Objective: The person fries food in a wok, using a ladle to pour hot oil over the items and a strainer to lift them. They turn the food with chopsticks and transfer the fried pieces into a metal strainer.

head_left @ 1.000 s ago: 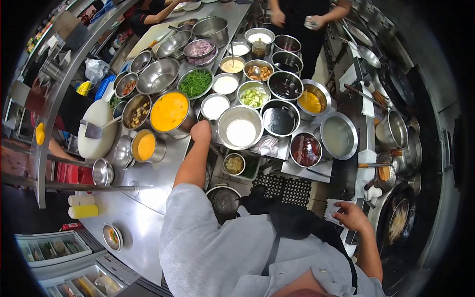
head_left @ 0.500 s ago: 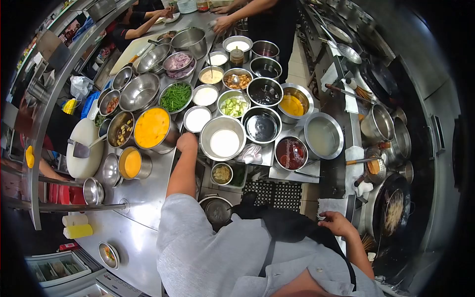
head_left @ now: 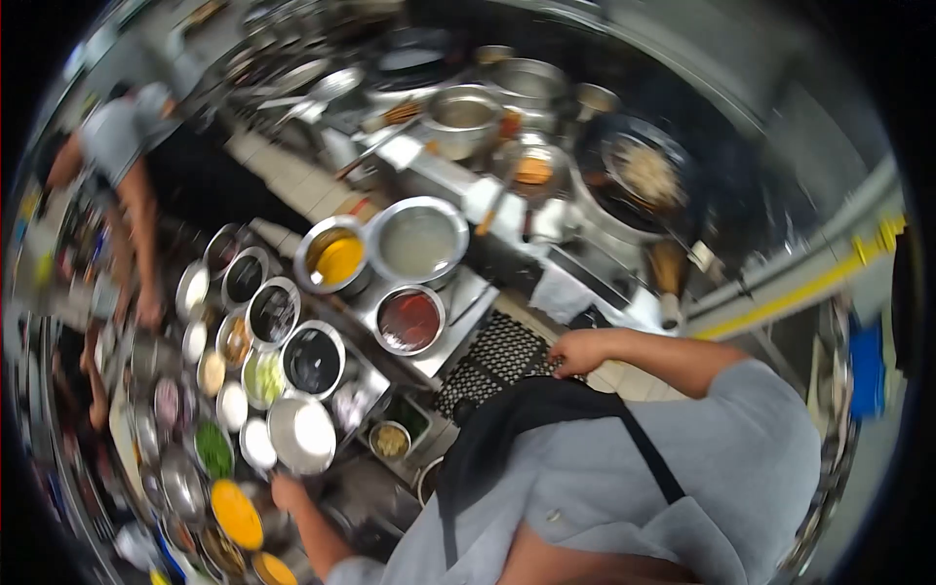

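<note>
My left hand (head_left: 289, 493) is closed at the lower left, against the table edge just below a steel bowl of white stuff (head_left: 302, 435); what it grips, if anything, is hidden. My right hand (head_left: 577, 353) hangs in front of my body above the floor, fingers curled, near a white cloth (head_left: 564, 292) on the stove's edge; its fingertips are too blurred to read. Near the left hand are a smaller white bowl (head_left: 258, 444), a pot of orange-yellow liquid (head_left: 237, 514) and a bowl of chopped greens (head_left: 213, 448).
A pot of red liquid (head_left: 410, 321) and a wide pot of cloudy liquid (head_left: 417, 241) stand on the counter. On the stove, a wok (head_left: 648, 175) holds pale food. A black mat (head_left: 497, 356) lies on the floor. Another person (head_left: 136, 132) bends at the upper left.
The view has swung toward the stove, so the bowls now appear at the lower left and the wok at the top. My right hand appears farther from the wok. The other person shows more fully.
</note>
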`<act>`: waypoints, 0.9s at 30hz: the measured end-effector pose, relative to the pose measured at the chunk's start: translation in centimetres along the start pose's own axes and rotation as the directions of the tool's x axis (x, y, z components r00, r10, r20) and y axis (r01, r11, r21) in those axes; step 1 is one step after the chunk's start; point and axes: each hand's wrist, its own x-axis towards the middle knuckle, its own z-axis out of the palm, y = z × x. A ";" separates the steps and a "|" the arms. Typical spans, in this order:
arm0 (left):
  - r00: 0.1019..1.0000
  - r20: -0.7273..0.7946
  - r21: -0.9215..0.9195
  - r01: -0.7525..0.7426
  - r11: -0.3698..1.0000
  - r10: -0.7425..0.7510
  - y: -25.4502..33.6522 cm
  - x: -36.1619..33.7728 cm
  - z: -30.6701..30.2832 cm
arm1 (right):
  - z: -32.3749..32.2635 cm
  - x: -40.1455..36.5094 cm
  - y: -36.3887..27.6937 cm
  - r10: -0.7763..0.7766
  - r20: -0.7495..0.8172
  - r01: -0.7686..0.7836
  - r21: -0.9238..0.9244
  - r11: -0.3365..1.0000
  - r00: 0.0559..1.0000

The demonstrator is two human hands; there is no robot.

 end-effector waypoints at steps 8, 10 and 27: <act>0.990 0.138 0.068 0.022 0.997 -0.031 -2.9 -8.6 -3.6 | 1.4 -1.0 1.2 0.061 -0.060 -0.057 0.070 0.996 0.996; 0.991 0.062 0.007 -0.117 0.993 0.117 -8.5 -9.2 0.9 | 1.8 -0.6 1.7 0.065 -0.038 -0.063 0.067 0.996 0.997; 0.845 0.449 -0.781 0.215 0.587 0.289 -3.0 -34.6 -21.7 | 2.0 -2.7 0.0 -0.454 -0.249 0.495 0.137 0.858 0.855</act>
